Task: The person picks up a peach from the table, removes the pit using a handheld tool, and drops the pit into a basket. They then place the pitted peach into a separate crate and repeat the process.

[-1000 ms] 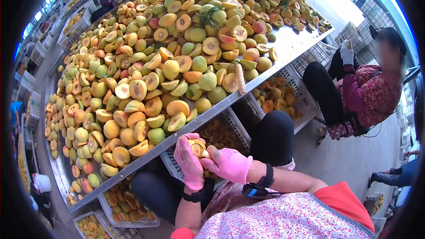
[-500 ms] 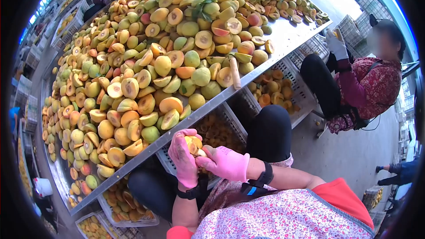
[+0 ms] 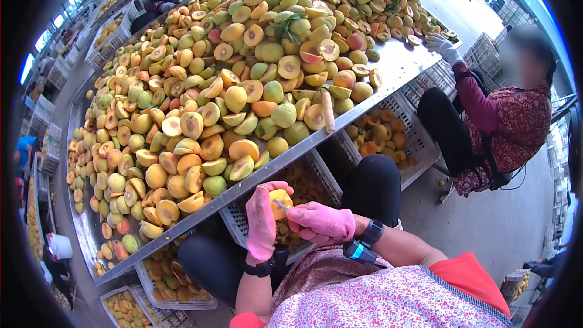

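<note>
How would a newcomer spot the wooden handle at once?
Find the big metal table heaped with fruit. Follow its near edge up and rightward in view, past the wearer's pink-gloved right hand. The wooden handle lies there, its lower end on that edge: a straight, pale brown stick among rounded green and orange fruit.

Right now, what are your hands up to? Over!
Left hand: holding fruit. Right hand: gripping thin tool at the fruit. Table edge just beyond; nothing visibly blocking.

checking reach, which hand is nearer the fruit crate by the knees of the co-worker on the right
Right. In the view, the right hand is below and left of the fruit crate; the left hand is below it and farther left.
</note>
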{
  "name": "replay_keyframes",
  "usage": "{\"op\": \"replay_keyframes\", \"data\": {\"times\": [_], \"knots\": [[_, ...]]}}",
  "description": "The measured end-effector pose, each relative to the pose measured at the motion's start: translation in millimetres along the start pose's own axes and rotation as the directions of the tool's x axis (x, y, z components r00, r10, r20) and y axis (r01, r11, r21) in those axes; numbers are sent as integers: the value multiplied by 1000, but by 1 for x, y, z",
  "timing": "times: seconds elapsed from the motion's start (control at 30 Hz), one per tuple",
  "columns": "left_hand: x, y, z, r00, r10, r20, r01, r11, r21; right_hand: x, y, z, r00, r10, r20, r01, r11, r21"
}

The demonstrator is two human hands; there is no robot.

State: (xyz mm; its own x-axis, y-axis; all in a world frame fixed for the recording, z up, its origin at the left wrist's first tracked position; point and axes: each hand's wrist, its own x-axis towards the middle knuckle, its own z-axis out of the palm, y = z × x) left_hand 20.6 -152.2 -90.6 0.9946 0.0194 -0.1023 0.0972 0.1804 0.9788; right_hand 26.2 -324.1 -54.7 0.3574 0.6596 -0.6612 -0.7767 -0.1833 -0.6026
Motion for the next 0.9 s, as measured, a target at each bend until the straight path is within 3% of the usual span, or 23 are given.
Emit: {"op": "replay_keyframes", "data": {"times": [0.03,0.1,0.2,0.27,0.43,0.53,0.63,0.77,0.83,0.9], "knots": [[-4,2,6,994,109,-32,-104,986,128,1,1,-1,1000,-30,5,30,997,65],[-9,7,7,994,-4,-105,13,996,85,-1,5,0,993,-11,120,1,996,87],[-10,20,-1,999,-30,-44,34,994,103,-9,-2,-3,981,49,189,-57,998,40],[-9,29,-9,986,7,167,-29,991,132,-10,0,-3,954,70,293,-102,990,94],[-10,31,-15,961,-43,274,22,997,79,-6,17,-11,890,-36,455,-69,975,212],[-14,30,-18,930,-27,367,-75,962,262,-9,27,-13,831,-62,552,-107,957,268],[-14,36,-13,914,39,404,-184,927,326,-10,34,-16,812,-95,576,-78,960,267],[-21,41,0,934,-4,357,-109,949,296,-16,34,-14,818,-151,555,10,969,248],[-34,42,21,999,13,40,-18,991,134,-16,37,-14,837,-203,508,90,967,239],[-36,42,29,999,28,-22,-24,988,155,-14,40,-21,813,-191,549,57,966,252]]}}
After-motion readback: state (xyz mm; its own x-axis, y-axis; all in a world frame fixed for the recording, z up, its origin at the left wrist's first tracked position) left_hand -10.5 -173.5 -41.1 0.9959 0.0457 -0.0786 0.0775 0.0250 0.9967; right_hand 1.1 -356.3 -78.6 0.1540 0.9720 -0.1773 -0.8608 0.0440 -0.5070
